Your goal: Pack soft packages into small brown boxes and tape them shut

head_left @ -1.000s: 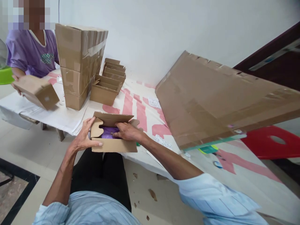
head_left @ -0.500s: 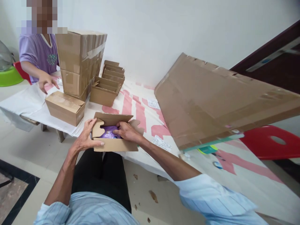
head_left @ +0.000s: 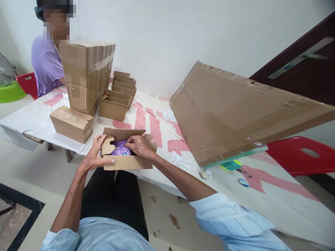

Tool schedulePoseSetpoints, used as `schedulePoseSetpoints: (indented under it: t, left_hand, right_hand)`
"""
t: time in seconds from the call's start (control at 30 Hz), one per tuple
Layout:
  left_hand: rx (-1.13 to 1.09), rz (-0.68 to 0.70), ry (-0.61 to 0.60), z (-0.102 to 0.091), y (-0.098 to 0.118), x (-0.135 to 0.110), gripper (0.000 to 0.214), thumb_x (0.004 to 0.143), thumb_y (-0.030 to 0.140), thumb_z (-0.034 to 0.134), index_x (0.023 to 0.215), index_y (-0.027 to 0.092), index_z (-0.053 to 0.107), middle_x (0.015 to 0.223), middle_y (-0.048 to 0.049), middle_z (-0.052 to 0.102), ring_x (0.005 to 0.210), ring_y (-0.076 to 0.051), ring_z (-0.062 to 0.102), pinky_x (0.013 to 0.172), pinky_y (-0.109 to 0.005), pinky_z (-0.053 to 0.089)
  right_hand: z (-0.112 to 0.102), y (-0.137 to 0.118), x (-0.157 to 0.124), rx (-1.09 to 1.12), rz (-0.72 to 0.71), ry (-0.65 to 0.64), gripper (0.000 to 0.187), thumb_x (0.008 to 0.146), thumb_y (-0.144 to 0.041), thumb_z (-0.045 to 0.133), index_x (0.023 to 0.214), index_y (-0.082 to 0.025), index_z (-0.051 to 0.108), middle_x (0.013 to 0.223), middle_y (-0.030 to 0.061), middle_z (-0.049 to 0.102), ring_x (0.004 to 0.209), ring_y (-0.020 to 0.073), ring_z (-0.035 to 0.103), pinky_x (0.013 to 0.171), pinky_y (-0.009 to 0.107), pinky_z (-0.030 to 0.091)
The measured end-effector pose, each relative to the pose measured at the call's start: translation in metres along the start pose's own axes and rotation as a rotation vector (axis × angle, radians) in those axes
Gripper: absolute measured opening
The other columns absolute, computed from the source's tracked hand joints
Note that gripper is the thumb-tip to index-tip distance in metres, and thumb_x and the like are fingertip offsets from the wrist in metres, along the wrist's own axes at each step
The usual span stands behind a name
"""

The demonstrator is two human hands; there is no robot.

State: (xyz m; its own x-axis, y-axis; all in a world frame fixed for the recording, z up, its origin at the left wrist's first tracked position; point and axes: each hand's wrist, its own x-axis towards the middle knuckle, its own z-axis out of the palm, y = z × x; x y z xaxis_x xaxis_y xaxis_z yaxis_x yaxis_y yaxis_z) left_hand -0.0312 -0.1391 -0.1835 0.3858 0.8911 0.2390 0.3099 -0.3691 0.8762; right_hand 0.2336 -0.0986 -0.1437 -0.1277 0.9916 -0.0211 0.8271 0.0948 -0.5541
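Table cloth (head_left: 146,120) bears unreadable pink lettering; purple packet (head_left: 119,149) label illegible.

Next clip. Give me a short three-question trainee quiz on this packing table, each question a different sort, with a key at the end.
1. True or false: the small open box under the person's hands holds something purple.
2. Multiple choice: the left hand has its grip on which part of that box? A) its left end B) its far flap C) nothing
3. Fill in: the closed box on the table lies in front of a ______ of taped cartons.

Key:
1. True; a purple packet shows inside, with the right hand on it.
2. A
3. stack
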Motion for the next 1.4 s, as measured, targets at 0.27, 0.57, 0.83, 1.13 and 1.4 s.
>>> schedulePoseSetpoints:
  t: [0.27,0.57,0.83,1.13,1.4]
  left_hand:
    - [-0.002,0.008,0.016,0.000,0.000,0.000,0.124,0.071,0.074,0.088,0.171,0.026,0.033,0.171,-0.0196,0.028,0.161,-0.047,0.029,0.130,-0.065,0.034]
    - [-0.012,0.012,0.037,0.003,0.003,0.003,0.113,0.077,0.067,0.088,0.170,0.031,0.034,0.171,-0.0163,0.032,0.159,-0.044,0.035,0.129,-0.063,0.036]
    - [0.014,-0.011,0.041,0.010,0.003,0.023,0.112,0.079,0.062,0.086,0.169,0.023,0.034,0.165,-0.0192,0.040,0.158,-0.043,0.038,0.131,-0.061,0.032]
    - [0.028,0.220,0.152,0.010,0.041,0.033,0.125,0.073,0.056,0.095,0.173,0.029,0.025,0.174,-0.0186,0.032,0.163,-0.045,0.030,0.131,-0.064,0.032]
    - [-0.238,0.257,0.139,0.012,0.073,0.041,0.133,0.073,0.067,0.092,0.175,0.028,0.015,0.173,-0.0196,0.036,0.154,-0.044,0.046,0.124,-0.059,0.046]
  right_hand:
    - [0.002,-0.007,-0.011,0.123,-0.134,0.081,0.008,0.082,-0.020,0.055,0.082,-0.022,0.062,0.082,0.0032,0.073,0.076,0.0188,0.065,0.074,0.030,0.051]
    - [-0.030,-0.014,-0.035,0.180,-0.239,0.307,0.010,0.086,-0.026,0.052,0.081,-0.024,0.061,0.079,0.0026,0.071,0.072,0.0194,0.064,0.074,0.033,0.053]
    - [-0.077,-0.009,-0.046,0.370,-0.315,0.552,0.013,0.084,-0.035,0.065,0.081,-0.023,0.067,0.077,0.0014,0.070,0.074,0.0185,0.065,0.072,0.032,0.055]
    - [-0.091,-0.024,-0.054,0.575,-0.355,0.747,0.016,0.082,-0.037,0.078,0.082,-0.023,0.069,0.075,-0.0004,0.068,0.065,0.0150,0.060,0.059,0.027,0.052]
    - [-0.077,-0.045,-0.055,0.659,-0.399,0.740,0.015,0.083,-0.035,0.078,0.082,-0.022,0.069,0.077,0.0000,0.069,0.070,0.0162,0.065,0.066,0.029,0.057]
